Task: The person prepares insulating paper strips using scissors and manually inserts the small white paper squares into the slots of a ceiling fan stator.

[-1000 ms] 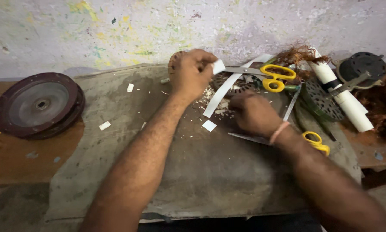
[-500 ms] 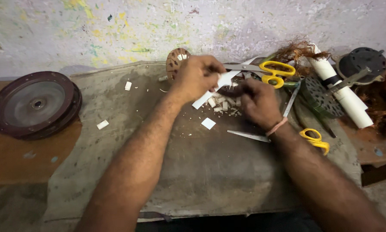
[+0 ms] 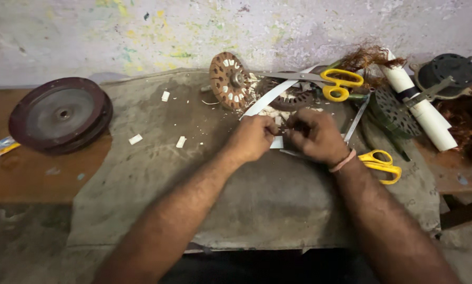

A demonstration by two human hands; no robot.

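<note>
White strip [image 3: 272, 95] pinched between hands, mid-cloth [image 3: 141, 179]; scissors [image 3: 379, 163] beside right.

Both forearms reach forward and converge, the left hand [image 3: 254, 138] and right hand [image 3: 316, 135] knuckles-up, close together, fingers curled inward in a pinch, a pink band around the right wrist.

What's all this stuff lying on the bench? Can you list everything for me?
white strip: one, white, running from the hands toward the scissors at the back
slotted disc: one, brown, upright at back centre
scissors: two, yellow handles, one at the back, one by the right wrist
round cover: one, dark red, far left
white tube: one, right
copper wire: reddish tangle, back right
white scraps: several, on the grey cloth
left hand: pinching the strip
right hand: beside it, fingers curled
</note>
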